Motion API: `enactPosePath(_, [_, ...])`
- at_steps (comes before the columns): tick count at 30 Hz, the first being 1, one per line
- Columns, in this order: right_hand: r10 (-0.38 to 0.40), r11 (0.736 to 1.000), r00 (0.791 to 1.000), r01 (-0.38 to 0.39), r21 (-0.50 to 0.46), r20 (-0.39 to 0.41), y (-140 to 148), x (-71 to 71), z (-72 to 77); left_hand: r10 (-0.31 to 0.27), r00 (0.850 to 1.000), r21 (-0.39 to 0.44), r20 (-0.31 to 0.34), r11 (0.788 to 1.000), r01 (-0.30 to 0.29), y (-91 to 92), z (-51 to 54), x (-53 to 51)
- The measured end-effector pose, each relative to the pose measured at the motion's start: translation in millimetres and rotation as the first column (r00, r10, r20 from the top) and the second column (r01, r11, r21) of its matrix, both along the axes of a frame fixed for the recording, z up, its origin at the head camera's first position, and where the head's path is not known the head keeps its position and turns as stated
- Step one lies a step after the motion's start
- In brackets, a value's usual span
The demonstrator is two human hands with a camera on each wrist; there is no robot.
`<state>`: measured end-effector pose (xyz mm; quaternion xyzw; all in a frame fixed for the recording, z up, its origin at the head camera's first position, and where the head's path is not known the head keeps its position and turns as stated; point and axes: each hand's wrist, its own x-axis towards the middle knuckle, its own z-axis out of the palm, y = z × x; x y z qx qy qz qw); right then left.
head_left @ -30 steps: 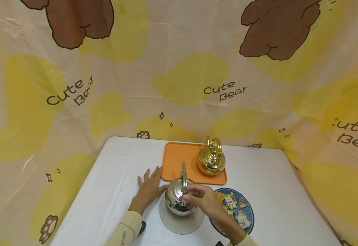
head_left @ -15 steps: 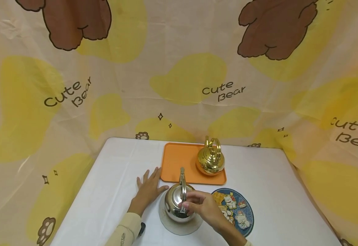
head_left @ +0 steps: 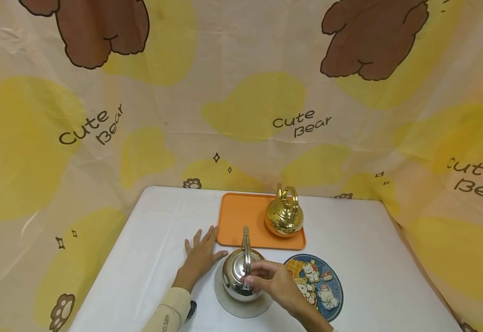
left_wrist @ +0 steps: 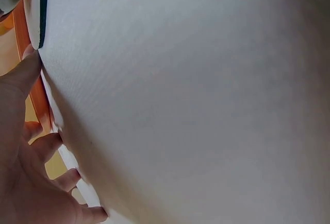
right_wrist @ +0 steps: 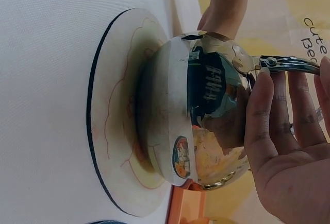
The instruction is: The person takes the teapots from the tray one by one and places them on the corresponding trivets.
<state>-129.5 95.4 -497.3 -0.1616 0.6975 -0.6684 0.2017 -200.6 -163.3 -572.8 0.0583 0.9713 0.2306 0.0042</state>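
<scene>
A shiny silver kettle (head_left: 237, 272) stands upright on a round pale mat (head_left: 245, 310). My right hand (head_left: 279, 281) pinches the kettle's raised handle between thumb and fingers. In the right wrist view the kettle's rounded body (right_wrist: 178, 110) appears to rest on the mat, its underside in shadow. My left hand (head_left: 201, 258) lies on the white tablecloth left of the kettle with its fingers spread. Its thumb reaches to the mat's edge in the left wrist view, and its fingertips are beside the orange tray (head_left: 237, 216).
A gold kettle (head_left: 284, 216) stands on the right part of the tray, behind the silver one. To the right, partly under my right forearm, lies a round blue mat (head_left: 326, 286) with cartoon bears. A patterned curtain (head_left: 245, 106) hangs behind the table.
Held in my right hand, the silver kettle has come down slightly and a little toward me onto the mat, then stayed nearly still. My left hand has barely moved.
</scene>
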Motion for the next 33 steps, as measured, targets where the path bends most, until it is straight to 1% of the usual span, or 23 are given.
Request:
enactPosePath(6, [0.017, 1.000, 1.000, -0.017, 0.006, -0.018, 2, -2.1, -1.9, 0.005, 1.000, 0.010, 0.012, 1.000, -0.005, -0.1, 1.2, 0.6])
enactPosePath(10, [0.024, 1.000, 1.000, -0.024, 0.008, -0.003, 5, -5.1, -0.7, 0.009, 1.000, 0.006, 0.012, 1.000, -0.009, -0.5, 0.0, 0.5])
enactPosePath(14, [0.011, 1.000, 1.000, -0.012, 0.017, 0.011, 11, -9.2, 4.1, 0.011, 1.000, 0.005, 0.014, 1.000, -0.011, 0.2, -1.0, 1.0])
enactPosePath(17, [-0.003, 0.999, 1.000, 0.003, 0.039, -0.001, 17, -13.0, 9.4, 0.012, 1.000, 0.005, 0.012, 1.000, -0.012, 0.7, -1.4, 1.0])
enactPosePath(20, [-0.014, 0.998, 0.999, 0.016, 0.059, -0.029, 23, -18.2, 13.8, 0.012, 1.000, 0.008, 0.004, 1.000, -0.012, 0.8, -1.4, 1.0])
enactPosePath(26, [-0.028, 0.996, 0.991, 0.038, 0.077, -0.132, 37, -31.8, 18.8, 0.011, 1.000, 0.006, -0.006, 1.000, -0.011, 0.0, -2.2, 1.0])
enactPosePath(33, [-0.106, 0.989, 0.974, 0.125, 0.084, -0.201, 56, -49.9, 31.3, 0.014, 1.000, 0.000, 0.012, 1.000, -0.014, 1.6, -1.2, 1.2])
